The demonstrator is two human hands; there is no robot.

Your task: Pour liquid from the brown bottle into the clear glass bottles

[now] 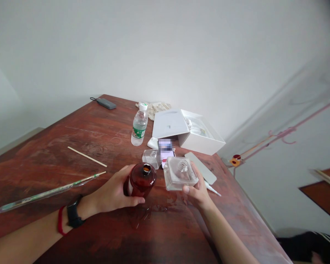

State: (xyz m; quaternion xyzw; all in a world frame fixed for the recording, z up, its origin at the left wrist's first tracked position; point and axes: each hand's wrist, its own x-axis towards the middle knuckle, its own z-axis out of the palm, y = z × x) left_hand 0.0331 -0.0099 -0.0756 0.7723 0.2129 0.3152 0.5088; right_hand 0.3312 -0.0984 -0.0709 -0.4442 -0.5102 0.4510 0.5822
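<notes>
"How best to manage these 2?"

"My left hand (117, 191) wraps the round, glossy reddish-brown bottle (140, 183), thumb along its near side; my right hand (200, 191) clasps the square, clear bottle (177, 175) by its right side. Both mouths are open, so I'd best hold each level."

"And their looks?"

"Over the dark red wooden table (170, 238), the brown bottle has a narrow, dark-rimmed mouth. The clear bottle, just right of it, shows a threaded neck. Whether either base touches wood, I can't tell."

Brn btl (143, 180) glossy; tbl (110, 134) wd.
</notes>
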